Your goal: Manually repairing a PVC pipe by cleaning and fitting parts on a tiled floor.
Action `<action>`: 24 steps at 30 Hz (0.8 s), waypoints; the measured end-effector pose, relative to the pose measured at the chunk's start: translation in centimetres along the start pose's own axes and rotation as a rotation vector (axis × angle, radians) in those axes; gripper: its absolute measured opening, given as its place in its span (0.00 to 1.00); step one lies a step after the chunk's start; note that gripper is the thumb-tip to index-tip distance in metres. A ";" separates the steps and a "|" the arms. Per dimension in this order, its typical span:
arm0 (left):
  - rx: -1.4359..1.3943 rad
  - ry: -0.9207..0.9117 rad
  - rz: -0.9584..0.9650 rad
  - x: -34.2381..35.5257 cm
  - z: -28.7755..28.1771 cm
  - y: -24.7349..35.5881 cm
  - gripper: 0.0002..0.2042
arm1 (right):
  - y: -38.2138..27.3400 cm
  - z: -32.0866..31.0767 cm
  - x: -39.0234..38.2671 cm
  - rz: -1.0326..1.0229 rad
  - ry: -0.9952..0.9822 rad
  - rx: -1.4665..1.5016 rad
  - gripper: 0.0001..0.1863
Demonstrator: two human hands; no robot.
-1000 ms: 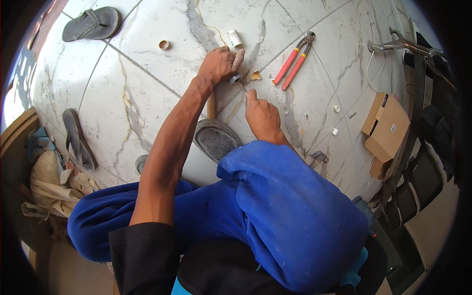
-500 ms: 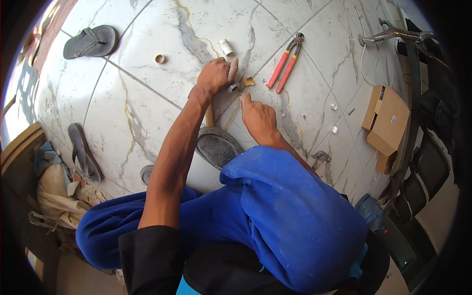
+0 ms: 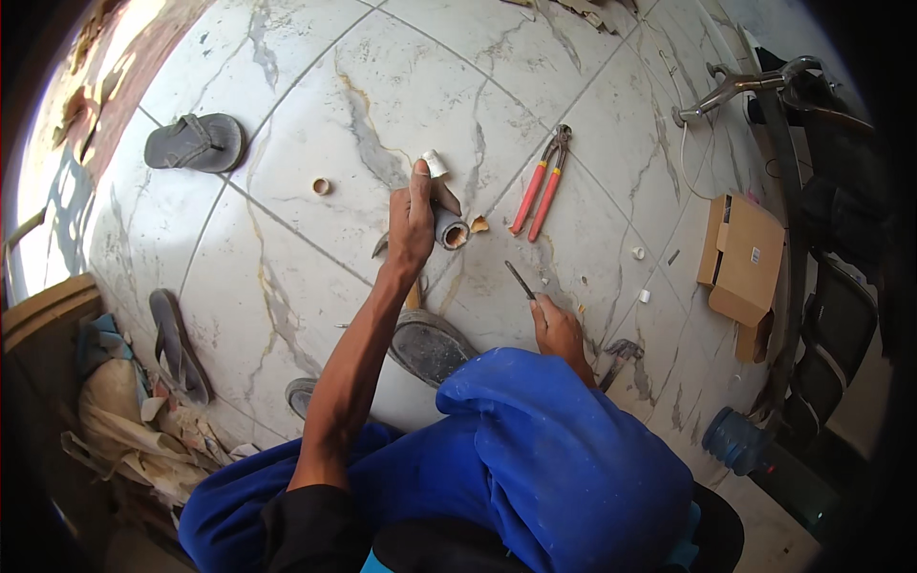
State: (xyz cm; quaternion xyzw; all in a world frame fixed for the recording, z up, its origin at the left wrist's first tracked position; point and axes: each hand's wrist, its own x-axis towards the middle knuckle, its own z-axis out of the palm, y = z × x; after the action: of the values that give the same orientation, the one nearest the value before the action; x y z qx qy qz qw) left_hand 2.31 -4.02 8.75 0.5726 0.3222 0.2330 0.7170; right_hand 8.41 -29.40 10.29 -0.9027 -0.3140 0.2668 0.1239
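Observation:
My left hand [image 3: 413, 224] is closed around a short grey pipe piece [image 3: 451, 227], low over the tiled floor. Its open end faces right and shows a rough orange-brown lining. A thin dark metal rod-like tool [image 3: 517, 277] sticks out of my closed right hand [image 3: 560, 332], its tip apart from the pipe; the grip end is hidden. Just beyond my left hand is a white cylindrical piece [image 3: 434, 164]. A brown broken fragment [image 3: 479, 224] lies beside the pipe. Under my left forearm a wooden handle [image 3: 414, 295] shows, partly covered.
Red-handled pincers [image 3: 543, 196] lie ahead to the right, a brown ring [image 3: 320, 186] to the left. A hammer [image 3: 622, 357] rests right of my right hand. Around are sandals [image 3: 195, 143], a cardboard box [image 3: 745, 258], a metal-legged chair [image 3: 755, 84] and a blue bottle [image 3: 734, 440].
My right hand has drawn back toward me and right, taking the tool away from the pipe. My left hand has turned, and the pipe's open end now shows more fully. The view has shifted.

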 end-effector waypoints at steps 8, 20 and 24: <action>-0.123 -0.053 0.097 -2.4 0.4 7.5 0.38 | -1.6 0.2 0.9 0.043 -0.081 -0.068 0.14; -0.177 -0.055 0.088 -3.3 -0.7 9.2 0.38 | -3.2 -1.1 0.3 -0.033 -0.072 -0.067 0.13; -0.048 -0.039 0.033 -1.7 -0.9 5.5 0.37 | -4.0 -1.5 -0.2 -0.051 0.000 0.091 0.11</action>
State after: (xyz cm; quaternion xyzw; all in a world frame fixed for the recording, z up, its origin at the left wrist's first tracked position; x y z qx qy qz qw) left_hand 0.68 -3.31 14.27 0.5651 0.2929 0.2412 0.7326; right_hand 7.06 -26.51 13.21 -0.8879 -0.3242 0.2777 0.1716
